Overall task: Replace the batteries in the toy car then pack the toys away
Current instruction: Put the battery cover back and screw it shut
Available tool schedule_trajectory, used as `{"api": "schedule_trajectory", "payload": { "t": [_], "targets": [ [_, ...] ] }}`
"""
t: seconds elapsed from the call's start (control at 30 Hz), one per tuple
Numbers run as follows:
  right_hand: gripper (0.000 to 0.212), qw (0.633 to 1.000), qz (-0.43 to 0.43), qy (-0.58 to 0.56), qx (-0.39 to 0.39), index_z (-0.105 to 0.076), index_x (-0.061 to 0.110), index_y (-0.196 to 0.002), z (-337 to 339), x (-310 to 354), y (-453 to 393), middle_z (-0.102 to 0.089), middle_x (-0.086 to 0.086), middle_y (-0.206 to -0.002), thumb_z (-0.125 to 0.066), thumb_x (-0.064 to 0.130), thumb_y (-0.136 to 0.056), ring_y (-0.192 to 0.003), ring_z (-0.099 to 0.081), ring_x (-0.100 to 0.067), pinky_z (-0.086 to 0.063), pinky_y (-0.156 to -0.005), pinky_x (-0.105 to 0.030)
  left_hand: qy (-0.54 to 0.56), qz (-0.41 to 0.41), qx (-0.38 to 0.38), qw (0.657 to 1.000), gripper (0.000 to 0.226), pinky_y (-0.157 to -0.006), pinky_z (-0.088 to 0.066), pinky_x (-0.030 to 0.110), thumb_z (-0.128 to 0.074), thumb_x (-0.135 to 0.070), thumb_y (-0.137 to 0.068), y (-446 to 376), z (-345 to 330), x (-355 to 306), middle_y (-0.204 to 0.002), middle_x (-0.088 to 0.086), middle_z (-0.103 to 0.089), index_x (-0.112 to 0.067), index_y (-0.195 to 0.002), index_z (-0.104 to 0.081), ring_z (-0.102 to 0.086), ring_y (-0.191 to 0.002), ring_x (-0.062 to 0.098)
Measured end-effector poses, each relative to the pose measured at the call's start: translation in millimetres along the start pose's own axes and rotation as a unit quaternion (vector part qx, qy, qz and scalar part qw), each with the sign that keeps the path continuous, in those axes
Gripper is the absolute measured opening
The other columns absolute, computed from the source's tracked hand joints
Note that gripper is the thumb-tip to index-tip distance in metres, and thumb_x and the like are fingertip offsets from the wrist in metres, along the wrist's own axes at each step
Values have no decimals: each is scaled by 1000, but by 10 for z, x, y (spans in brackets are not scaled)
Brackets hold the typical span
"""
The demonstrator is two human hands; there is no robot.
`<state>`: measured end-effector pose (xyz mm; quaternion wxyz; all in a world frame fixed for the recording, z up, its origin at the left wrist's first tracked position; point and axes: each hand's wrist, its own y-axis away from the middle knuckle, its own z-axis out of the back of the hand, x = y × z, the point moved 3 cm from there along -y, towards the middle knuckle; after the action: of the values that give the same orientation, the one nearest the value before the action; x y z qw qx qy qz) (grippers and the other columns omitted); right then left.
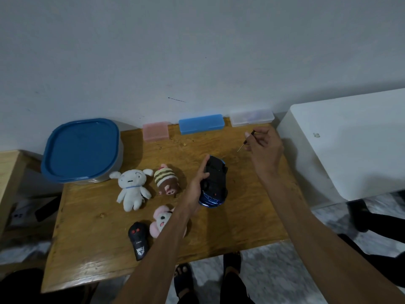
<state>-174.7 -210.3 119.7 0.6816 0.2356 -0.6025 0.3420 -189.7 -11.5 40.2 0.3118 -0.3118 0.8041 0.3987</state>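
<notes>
Dim, flat indoor light with a bluish-grey cast — no clear source, only soft shadows under the small plush toys (140, 189). Faint sheen on the varnished wooden table (92, 249). Edges bow from wide-angle distortion — floor and corners are blurred.

A room in a home. Soft toys (133, 189) lie on a small wooden table (92, 249) against a plain wall (197, 51).

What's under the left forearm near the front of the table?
A pink plush toy lies under the left forearm on the table. Its face and one ear show; the forearm covers its right side. A black remote lies beside it, uncovered.
</notes>
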Motion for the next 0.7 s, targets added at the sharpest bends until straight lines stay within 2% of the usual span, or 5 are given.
{"api": "schedule_trajectory", "payload": {
  "t": [0.13, 0.3, 0.4, 0.57, 0.7],
  "targets": [
    [18, 1000, -3, -1, -3, -65, 11, -104, -9, -12, 5, -70, -5, -82, -75, 14, -89, -70, -72, -15, -59, -59, -25, -73, -15, -1, 997, 66, -113, -44, 47, -55, -4, -99, -25, 43, 3, -160, -2, -39, -50, -144, -48, -48, -138, 25],
    [19, 1000, -9, 3, -7, -65, 11, -105, 1, -12, 1, -70, -2, -83, -75, 14, -89, -71, -72, -13, -60, -60, -25, -129, -23, -59, 990, 73, -82, -61, 34, -76, 0, -84, -36, 78, 34, -142, -4, -55, -56, -129, -62, -66, -110, 21],
    [21, 1000, -18, 4, -9, -65, 10, -107, 16, -40, -10, -71, -5, -85, -75, 14, -90, -72, -73, -16, -61, -61, -27, -230, -70, -84, 967, 72, -89, -60, 46, -79, -6, -85, -77, 48, 34, -141, 1, -56, -50, -137, -57, -65, -110, 24],
    [23, 999, -46, 5, 6, -66, 12, -113, 29, -148, -30, -73, -6, -88, -73, 14, -91, -71, -73, -16, -60, -62, -26, -505, -95, -189, 837, 68, -103, -43, 41, -76, -38, -88, -149, -90, 87, -131, 13, -40, -52, -146, -43, -38, -123, 31],
    [17, 995, -91, -26, 18, -69, 12, -106, 53, -281, -41, -74, -4, -87, -74, 14, -90, -70, -74, -17, -61, -62, -25, -599, -66, -227, 765, 68, -106, -38, 43, -69, -47, -91, -229, -251, 200, -142, 11, -35, -53, -150, -35, -33, -129, 31]
  ]
}}
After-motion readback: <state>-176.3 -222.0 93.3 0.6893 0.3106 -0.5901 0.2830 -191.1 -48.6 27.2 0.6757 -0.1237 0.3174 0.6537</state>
